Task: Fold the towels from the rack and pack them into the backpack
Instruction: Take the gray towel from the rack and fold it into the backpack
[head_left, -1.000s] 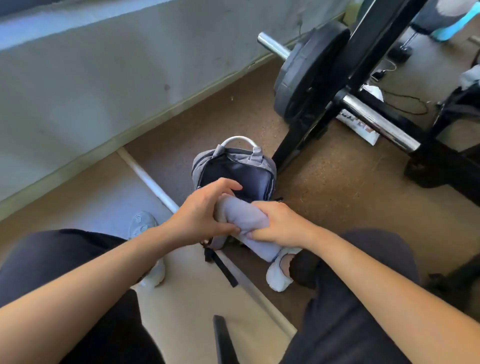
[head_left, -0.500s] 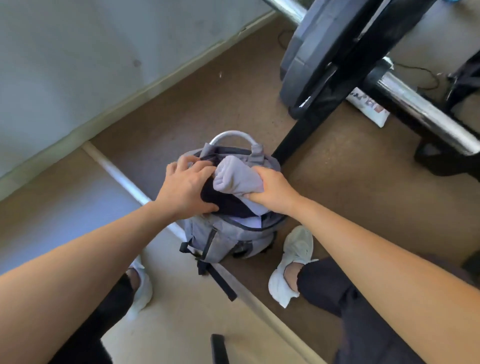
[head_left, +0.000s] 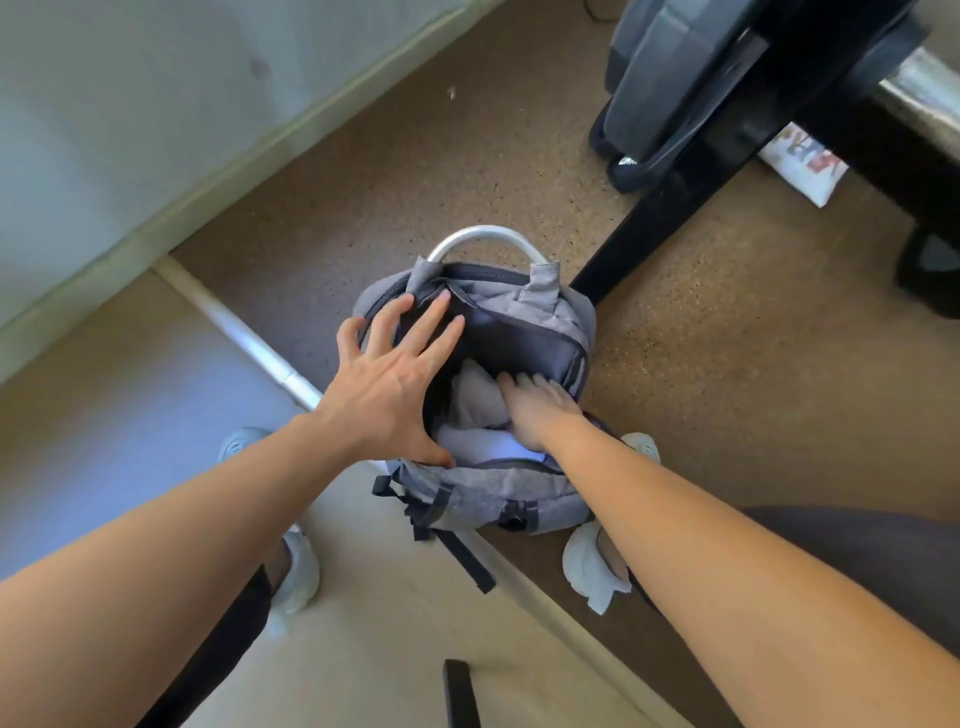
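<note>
A grey backpack (head_left: 488, 499) with a white top handle stands open on the floor between my feet. My left hand (head_left: 389, 384) lies spread over its left rim and dark inner flap, fingers apart, holding the opening wide. My right hand (head_left: 535, 410) reaches down into the main compartment, flat on a rolled grey towel (head_left: 475, 400) that sits inside. A paler folded towel (head_left: 488, 447) lies beside it in the bag. The fingertips of my right hand are partly hidden under the flap.
A black rack leg (head_left: 649, 228) runs diagonally just right of the backpack, with a weight plate (head_left: 675, 78) and a chrome bar (head_left: 919, 98) above it. A wall and skirting run along the left. A white floor strip (head_left: 244, 332) passes under the bag. My white shoes flank it.
The towel has gone from above the opening down into the backpack under my right hand. My left hand has shifted from gripping the rim to spreading flat. The view has moved closer.
</note>
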